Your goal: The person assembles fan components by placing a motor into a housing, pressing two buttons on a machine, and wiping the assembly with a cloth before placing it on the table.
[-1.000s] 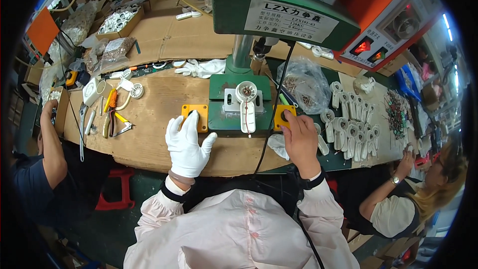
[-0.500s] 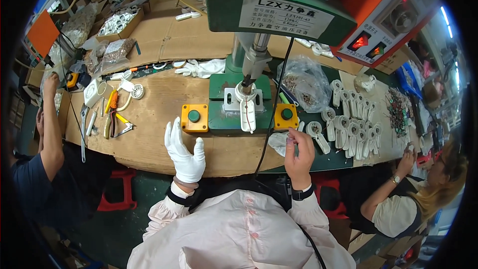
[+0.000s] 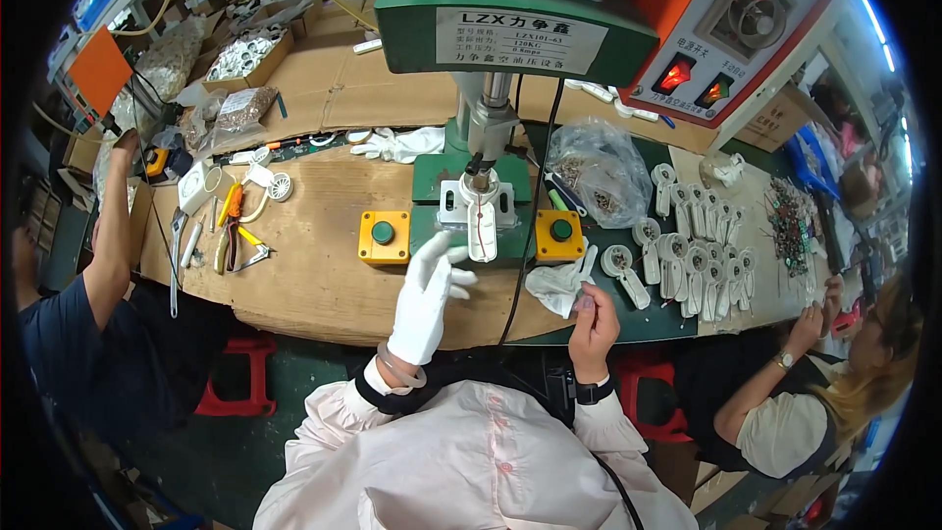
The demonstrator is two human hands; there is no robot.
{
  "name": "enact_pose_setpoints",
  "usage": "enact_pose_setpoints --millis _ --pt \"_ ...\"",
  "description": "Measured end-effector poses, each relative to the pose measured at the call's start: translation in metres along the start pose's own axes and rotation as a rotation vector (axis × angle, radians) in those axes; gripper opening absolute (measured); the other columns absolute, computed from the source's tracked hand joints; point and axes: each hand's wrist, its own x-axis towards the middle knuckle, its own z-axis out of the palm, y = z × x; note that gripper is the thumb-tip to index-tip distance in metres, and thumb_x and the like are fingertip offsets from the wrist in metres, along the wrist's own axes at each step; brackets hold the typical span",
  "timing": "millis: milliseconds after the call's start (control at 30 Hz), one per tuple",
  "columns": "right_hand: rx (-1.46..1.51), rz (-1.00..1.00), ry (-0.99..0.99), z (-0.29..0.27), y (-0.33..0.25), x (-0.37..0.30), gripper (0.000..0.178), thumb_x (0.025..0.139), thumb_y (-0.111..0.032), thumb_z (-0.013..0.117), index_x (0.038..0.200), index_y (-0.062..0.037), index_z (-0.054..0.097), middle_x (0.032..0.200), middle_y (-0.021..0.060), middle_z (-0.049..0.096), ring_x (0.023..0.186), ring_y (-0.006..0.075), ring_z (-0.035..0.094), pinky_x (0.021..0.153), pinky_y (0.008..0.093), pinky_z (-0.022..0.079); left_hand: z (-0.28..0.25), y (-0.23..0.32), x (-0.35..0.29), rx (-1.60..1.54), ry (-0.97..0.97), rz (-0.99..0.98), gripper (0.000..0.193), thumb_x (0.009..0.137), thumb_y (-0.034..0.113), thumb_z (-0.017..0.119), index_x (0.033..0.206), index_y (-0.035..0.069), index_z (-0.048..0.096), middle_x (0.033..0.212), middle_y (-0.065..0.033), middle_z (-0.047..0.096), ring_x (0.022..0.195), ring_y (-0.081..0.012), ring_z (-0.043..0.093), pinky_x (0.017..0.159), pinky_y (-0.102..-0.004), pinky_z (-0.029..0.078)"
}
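My left hand [image 3: 424, 306], in a white glove, reaches over the table's front part with its fingers apart and nothing in it. Its fingertips are just short of a white fan handle piece [image 3: 482, 234] with a red wire along it. That piece sits in the fixture of the green press [image 3: 424, 188], its round end under the ram [image 3: 481, 169]. My bare right hand [image 3: 592, 329] is curled, thumb and fingertips together, beside a crumpled white glove [image 3: 557, 285]; what it pinches, if anything, is hidden. Yellow button boxes [image 3: 384, 237] [image 3: 560, 235] flank the press.
Several white fan handle pieces [image 3: 687, 265] lie in rows at right, near a clear bag of small parts [image 3: 601, 172]. Pliers [image 3: 232, 226] and a wrench [image 3: 175, 260] lie at left. A black cable [image 3: 535, 206] hangs before the press. Co-workers sit on both sides.
My left hand has moved right and tilted toward the piece in the press. My right hand has lowered slightly and its fingers have curled in. The view has shifted a little.
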Motion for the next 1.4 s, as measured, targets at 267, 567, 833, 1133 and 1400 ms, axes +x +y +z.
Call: enact_pose_setpoints --millis 267,567,833,1133,1400 --pt "0.076 0.066 -0.064 -0.004 0.006 0.0 0.021 0.1 -0.007 0.046 0.111 0.0031 0.061 0.074 0.0033 0.055 0.066 0.0094 0.051 0.062 0.0238 0.043 0.009 -0.004 0.018 -0.337 -0.229 -0.24 0.061 0.105 0.049 0.031 0.148 0.005 0.031 0.131 -0.0213 0.054 0.097 -0.0257 0.063 0.083 -0.0357 0.052" --pt "0.086 0.082 -0.066 -0.005 0.005 -0.001 0.018 0.097 -0.005 0.051 0.107 0.0017 0.064 0.075 0.0084 0.06 0.064 0.0156 0.058 0.06 0.0277 0.045 0.014 0.0 0.02 -0.406 -0.253 -0.294 0.061 0.105 0.05 0.026 0.148 0.007 0.031 0.131 -0.0226 0.054 0.096 -0.0265 0.062 0.082 -0.0357 0.052" --pt "0.073 0.082 -0.104 -0.004 0.0 0.002 0.017 0.096 -0.005 0.052 0.105 0.0008 0.065 0.075 0.0094 0.062 0.063 0.0167 0.059 0.06 0.0279 0.045 0.014 0.002 0.021 -0.45 -0.24 -0.303 0.049 0.105 0.039 0.039 0.141 0.006 0.041 0.122 -0.0218 0.059 0.089 -0.0241 0.063 0.077 -0.0343 0.053" --pt "0.026 0.053 -0.166 -0.002 -0.001 0.0 0.019 0.098 -0.007 0.049 0.105 0.0017 0.065 0.071 0.0065 0.058 0.063 0.0136 0.055 0.059 0.0269 0.044 0.011 0.02 0.024 -0.239 -0.215 -0.271 0.023 0.101 0.024 0.052 0.115 0.006 0.056 0.084 -0.0097 0.066 0.066 -0.0164 0.06 0.061 -0.0276 0.049" --pt "-0.009 0.039 -0.186 -0.004 -0.001 -0.002 0.021 0.099 -0.009 0.048 0.104 0.0026 0.065 0.07 0.0052 0.056 0.063 0.0119 0.053 0.059 0.0262 0.043 -0.012 0.063 0.033 0.13 -0.188 -0.304 0.02 0.099 0.024 0.053 0.105 0.006 0.061 0.071 -0.004 0.064 0.053 -0.0121 0.057 0.05 -0.0244 0.046"
